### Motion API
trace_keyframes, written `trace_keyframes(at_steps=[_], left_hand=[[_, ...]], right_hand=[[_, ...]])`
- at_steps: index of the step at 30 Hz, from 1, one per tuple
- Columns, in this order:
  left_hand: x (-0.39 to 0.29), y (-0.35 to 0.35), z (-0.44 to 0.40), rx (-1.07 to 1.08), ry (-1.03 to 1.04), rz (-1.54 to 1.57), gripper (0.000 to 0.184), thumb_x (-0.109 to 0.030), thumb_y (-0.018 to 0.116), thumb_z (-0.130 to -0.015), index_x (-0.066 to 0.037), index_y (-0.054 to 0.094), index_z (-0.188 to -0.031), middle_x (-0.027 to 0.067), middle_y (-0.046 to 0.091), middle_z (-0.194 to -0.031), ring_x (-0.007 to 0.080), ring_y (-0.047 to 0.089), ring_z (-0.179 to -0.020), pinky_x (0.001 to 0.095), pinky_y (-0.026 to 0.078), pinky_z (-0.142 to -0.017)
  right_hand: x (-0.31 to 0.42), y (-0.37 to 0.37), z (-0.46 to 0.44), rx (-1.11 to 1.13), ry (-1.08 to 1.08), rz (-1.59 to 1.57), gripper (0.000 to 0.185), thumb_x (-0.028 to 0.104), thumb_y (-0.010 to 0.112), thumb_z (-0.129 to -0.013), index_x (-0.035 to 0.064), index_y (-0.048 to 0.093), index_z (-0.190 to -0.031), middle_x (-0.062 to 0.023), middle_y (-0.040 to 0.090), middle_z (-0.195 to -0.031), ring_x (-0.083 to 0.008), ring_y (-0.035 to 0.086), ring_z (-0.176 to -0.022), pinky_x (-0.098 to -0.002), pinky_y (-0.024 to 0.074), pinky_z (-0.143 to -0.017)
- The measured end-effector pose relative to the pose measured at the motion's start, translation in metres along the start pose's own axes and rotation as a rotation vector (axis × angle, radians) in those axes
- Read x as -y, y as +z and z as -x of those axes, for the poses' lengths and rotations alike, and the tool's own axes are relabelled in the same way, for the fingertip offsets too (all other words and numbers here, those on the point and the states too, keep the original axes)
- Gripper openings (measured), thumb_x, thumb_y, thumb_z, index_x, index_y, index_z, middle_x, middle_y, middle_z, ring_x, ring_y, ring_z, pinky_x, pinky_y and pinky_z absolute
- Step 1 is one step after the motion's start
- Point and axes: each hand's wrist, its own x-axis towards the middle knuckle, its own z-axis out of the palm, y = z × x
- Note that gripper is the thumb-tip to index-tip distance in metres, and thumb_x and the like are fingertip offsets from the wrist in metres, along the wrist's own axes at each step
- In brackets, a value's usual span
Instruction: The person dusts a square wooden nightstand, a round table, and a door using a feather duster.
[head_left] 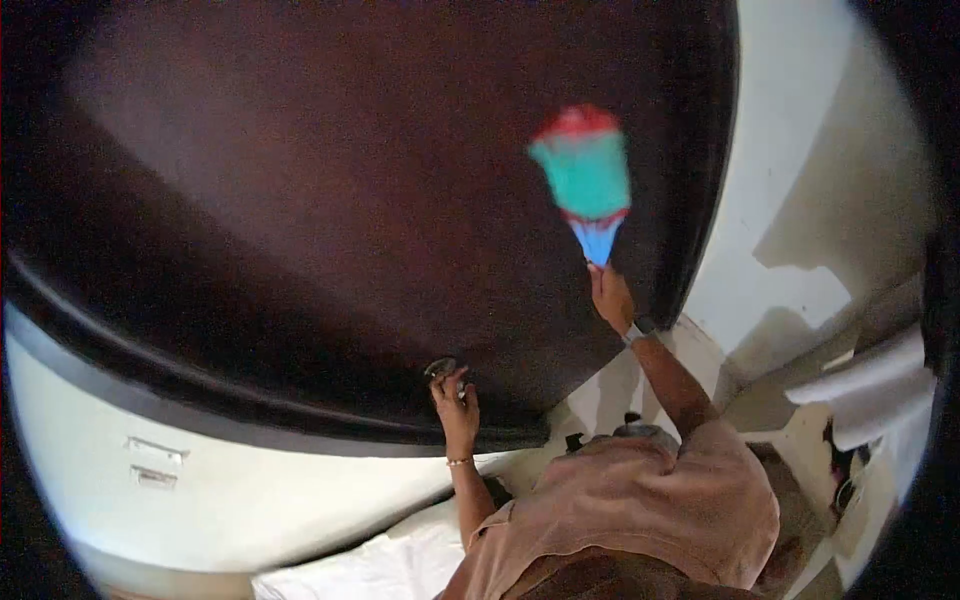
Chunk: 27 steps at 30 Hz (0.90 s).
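My right hand [612, 297] is closed around the handle end of a duster [585, 175]. The duster has a fluffy red and green head that narrows to light blue near my fingers, and its head is blurred. It is held up in front of a dark brown door [330, 170]; I cannot tell whether it touches the surface. Lower down, my left hand [456, 405] has its fingers on a round metallic door knob [441, 368] near the door's lower edge in view. The fingers partly hide the knob.
A pale wall [790, 130] with shadows on it stands to the right of the door. Switch plates [155, 462] are on the wall at lower left. White cloth [370, 560] lies at the bottom, and a grey-white sheet [870, 390] is at the right.
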Motion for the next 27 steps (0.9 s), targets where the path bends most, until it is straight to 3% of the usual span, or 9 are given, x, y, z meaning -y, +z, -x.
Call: trace_keyframes(at_steps=[3,6,9,12,15,18,21,23,27], left_hand=[[-0.003,-0.001,-0.001,-0.043,0.053,-0.055,0.030,-0.001,0.054,-0.076,-0.008,0.053,-0.105,0.0155,0.042,-0.112,0.0333,0.042,-0.103,0.0396,0.040,-0.082],[0.001,0.000,0.000,-0.044,0.065,-0.032,0.030,-0.002,0.055,-0.076,-0.009,0.053,-0.105,0.0145,0.043,-0.112,0.0331,0.042,-0.104,0.0402,0.040,-0.082],[0.006,0.001,-0.001,-0.081,0.096,-0.061,0.031,-0.002,0.055,-0.075,-0.010,0.053,-0.104,0.0148,0.043,-0.111,0.0333,0.043,-0.103,0.0407,0.040,-0.081],[0.013,0.005,-0.002,-0.121,0.148,-0.063,0.031,-0.001,0.055,-0.073,-0.010,0.053,-0.103,0.0157,0.043,-0.110,0.0355,0.045,-0.100,0.0413,0.040,-0.081],[0.018,0.009,0.000,-0.110,0.098,-0.024,0.032,-0.001,0.055,-0.073,-0.009,0.052,-0.103,0.0169,0.043,-0.108,0.0370,0.047,-0.096,0.0420,0.041,-0.080],[0.014,0.008,0.000,-0.151,0.077,-0.042,0.031,0.001,0.053,-0.073,-0.007,0.051,-0.103,0.0178,0.044,-0.106,0.0370,0.048,-0.095,0.0424,0.041,-0.079],[0.009,0.008,0.001,-0.183,0.044,-0.055,0.030,0.002,0.053,-0.073,-0.007,0.051,-0.101,0.0177,0.045,-0.106,0.0362,0.048,-0.094,0.0424,0.041,-0.078],[0.001,0.002,0.001,-0.155,0.065,-0.028,0.030,0.003,0.053,-0.072,-0.007,0.051,-0.100,0.0171,0.045,-0.107,0.0353,0.048,-0.095,0.0419,0.041,-0.079],[0.002,0.004,-0.001,-0.117,0.016,0.011,0.030,0.004,0.052,-0.072,-0.005,0.053,-0.100,0.0156,0.045,-0.110,0.0322,0.045,-0.101,0.0396,0.041,-0.082]], right_hand=[[-0.006,-0.009,0.029,0.385,0.088,0.274,0.042,0.026,0.048,-0.083,-0.0002,0.040,-0.115,-0.0208,0.055,-0.061,-0.0373,0.055,-0.053,-0.0446,0.0442,-0.046],[-0.030,-0.015,0.044,0.523,-0.113,0.400,0.043,0.025,0.048,-0.082,-0.0012,0.040,-0.115,-0.0206,0.056,-0.065,-0.0357,0.055,-0.052,-0.0440,0.0438,-0.045],[-0.035,-0.004,0.061,0.658,0.127,0.322,0.044,0.023,0.047,-0.083,-0.0021,0.036,-0.118,-0.0232,0.057,-0.069,-0.0398,0.056,-0.061,-0.0461,0.0444,-0.053],[-0.037,-0.007,0.068,0.961,-0.044,0.450,0.045,0.023,0.047,-0.083,-0.0024,0.036,-0.118,-0.0214,0.058,-0.068,-0.0386,0.057,-0.061,-0.0458,0.0443,-0.053],[-0.051,-0.009,0.069,1.041,-0.310,0.529,0.041,0.023,0.047,-0.083,-0.0008,0.040,-0.115,-0.0195,0.058,-0.066,-0.0369,0.057,-0.059,-0.0444,0.0449,-0.052],[-0.058,-0.004,0.077,0.695,-0.443,0.265,0.036,0.022,0.047,-0.083,0.0016,0.041,-0.113,-0.0176,0.058,-0.068,-0.0344,0.057,-0.056,-0.0423,0.0448,-0.048],[-0.049,0.000,0.071,1.100,-0.259,0.523,0.033,0.020,0.047,-0.083,0.0027,0.042,-0.111,-0.0173,0.059,-0.071,-0.0325,0.058,-0.055,-0.0402,0.0447,-0.047],[-0.062,0.005,0.069,1.179,-0.132,0.552,0.033,0.020,0.047,-0.083,0.0029,0.042,-0.111,-0.0173,0.059,-0.073,-0.0316,0.058,-0.055,-0.0400,0.0446,-0.047],[-0.045,-0.017,0.061,0.871,-0.116,0.441,0.030,0.022,0.044,-0.086,0.0012,0.043,-0.108,-0.0185,0.058,-0.073,-0.0322,0.058,-0.058,-0.0394,0.0443,-0.050]])
